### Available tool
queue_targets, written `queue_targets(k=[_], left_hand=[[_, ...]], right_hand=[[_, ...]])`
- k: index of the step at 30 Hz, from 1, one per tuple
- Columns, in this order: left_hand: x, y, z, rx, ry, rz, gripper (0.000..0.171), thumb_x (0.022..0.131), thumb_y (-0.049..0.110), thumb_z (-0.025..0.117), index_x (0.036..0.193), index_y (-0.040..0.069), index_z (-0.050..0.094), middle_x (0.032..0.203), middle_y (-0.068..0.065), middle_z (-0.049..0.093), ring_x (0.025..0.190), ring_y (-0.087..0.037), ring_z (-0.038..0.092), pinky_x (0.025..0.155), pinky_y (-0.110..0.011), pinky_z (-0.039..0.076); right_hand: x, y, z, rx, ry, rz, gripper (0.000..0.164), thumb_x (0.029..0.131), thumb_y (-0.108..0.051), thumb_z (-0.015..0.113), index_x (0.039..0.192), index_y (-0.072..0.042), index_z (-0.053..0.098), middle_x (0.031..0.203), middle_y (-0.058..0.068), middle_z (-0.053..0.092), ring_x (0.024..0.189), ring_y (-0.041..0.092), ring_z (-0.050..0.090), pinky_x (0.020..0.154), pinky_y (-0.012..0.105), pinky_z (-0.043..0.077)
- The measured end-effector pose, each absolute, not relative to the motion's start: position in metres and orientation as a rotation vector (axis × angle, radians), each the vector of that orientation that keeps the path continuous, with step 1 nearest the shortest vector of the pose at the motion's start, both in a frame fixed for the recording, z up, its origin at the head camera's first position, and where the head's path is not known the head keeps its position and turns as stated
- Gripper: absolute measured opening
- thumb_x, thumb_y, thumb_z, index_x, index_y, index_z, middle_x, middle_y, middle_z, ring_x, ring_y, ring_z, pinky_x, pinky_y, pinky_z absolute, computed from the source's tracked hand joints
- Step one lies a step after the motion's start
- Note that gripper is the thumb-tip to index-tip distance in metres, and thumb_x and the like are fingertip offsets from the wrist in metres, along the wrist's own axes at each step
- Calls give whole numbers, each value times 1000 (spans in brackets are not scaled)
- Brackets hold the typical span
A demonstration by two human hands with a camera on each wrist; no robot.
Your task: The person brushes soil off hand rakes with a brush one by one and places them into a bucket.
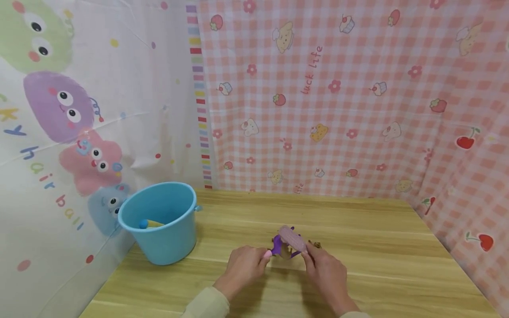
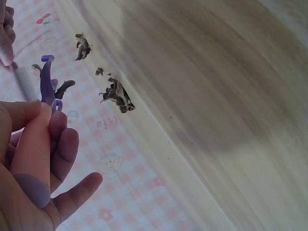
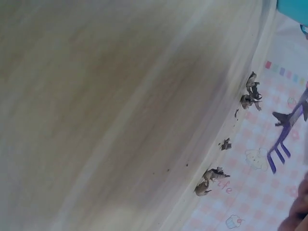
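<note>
My left hand (image 1: 244, 265) grips the pink handle (image 2: 32, 144) of a small purple toy rake (image 2: 46, 84). The rake's tines show in the right wrist view, with a dark dried leaf piece (image 3: 283, 119) caught against the rake. On the right, my right hand (image 1: 328, 274) pinches the near end of a long, rounded, mauve piece with a textured surface (image 1: 292, 238), its kind unclear. In the head view this piece overlaps the rake, and both are over crumpled brown dried leaves (image 1: 285, 253). More dried leaves (image 2: 118, 96) lie scattered on the table.
A light blue bucket (image 1: 169, 247) stands at the left of the wooden table (image 1: 381, 265), holding a yellow thing with a blue end (image 1: 151, 224). Patterned cloths (image 1: 318, 110) hang behind and on both sides. Small dark crumbs dot the tabletop.
</note>
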State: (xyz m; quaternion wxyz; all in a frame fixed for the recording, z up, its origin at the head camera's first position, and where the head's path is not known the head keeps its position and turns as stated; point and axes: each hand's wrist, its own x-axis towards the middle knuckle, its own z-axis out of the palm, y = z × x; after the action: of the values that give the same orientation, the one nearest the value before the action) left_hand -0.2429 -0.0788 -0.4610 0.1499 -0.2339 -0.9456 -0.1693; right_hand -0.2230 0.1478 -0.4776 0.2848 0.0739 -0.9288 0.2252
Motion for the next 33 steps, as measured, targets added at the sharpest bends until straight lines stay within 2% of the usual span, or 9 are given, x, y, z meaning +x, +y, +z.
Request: queue_targets(k=[4, 10, 20, 28, 30, 33], left_hand=[[-244, -79, -458, -660, -2727, -496, 37, 99, 31, 60, 65, 22, 48, 53, 11, 37, 48, -5, 36, 47, -23, 32], [-243, -80, -456, -648, -2729, -502, 35, 98, 31, 61, 66, 22, 51, 53, 11, 39, 49, -5, 37, 48, -23, 33], [-242, -80, -460, -676, -2708, -424, 39, 98, 31, 61, 64, 21, 47, 52, 11, 35, 47, -5, 35, 45, -22, 31], [-244, -80, -458, -627, -2736, -441, 29, 98, 30, 62, 71, 21, 60, 53, 11, 40, 49, -5, 39, 49, -24, 35], [-244, -81, -458, -629, -2731, -442, 32, 98, 31, 62, 68, 21, 56, 53, 11, 40, 50, -6, 39, 49, -24, 34], [-244, -82, -459, -642, -2719, -436, 38, 98, 32, 61, 64, 22, 48, 53, 11, 38, 49, -6, 38, 47, -23, 33]], right_hand=[[-222, 146, -475, 201, -2527, 591, 27, 89, -25, 73, 115, -15, 74, 93, 10, 74, 68, 31, 67, 50, 42, 47], [-224, 148, -472, 190, -2565, 559, 27, 91, -25, 72, 116, -17, 73, 79, 7, 70, 58, 23, 59, 47, 37, 43], [-226, 157, -475, 143, -2567, 515, 23, 90, -24, 71, 111, -14, 74, 73, 5, 66, 58, 27, 60, 48, 41, 44], [-222, 154, -477, 223, -2518, 554, 27, 87, -24, 76, 112, -16, 75, 80, 6, 71, 57, 23, 60, 45, 37, 42], [-222, 155, -479, 234, -2509, 534, 25, 86, -22, 76, 110, -16, 76, 83, 7, 72, 59, 26, 63, 46, 39, 44], [-223, 159, -479, 219, -2527, 479, 24, 86, -21, 76, 110, -15, 75, 76, 5, 69, 55, 25, 59, 45, 38, 43]])
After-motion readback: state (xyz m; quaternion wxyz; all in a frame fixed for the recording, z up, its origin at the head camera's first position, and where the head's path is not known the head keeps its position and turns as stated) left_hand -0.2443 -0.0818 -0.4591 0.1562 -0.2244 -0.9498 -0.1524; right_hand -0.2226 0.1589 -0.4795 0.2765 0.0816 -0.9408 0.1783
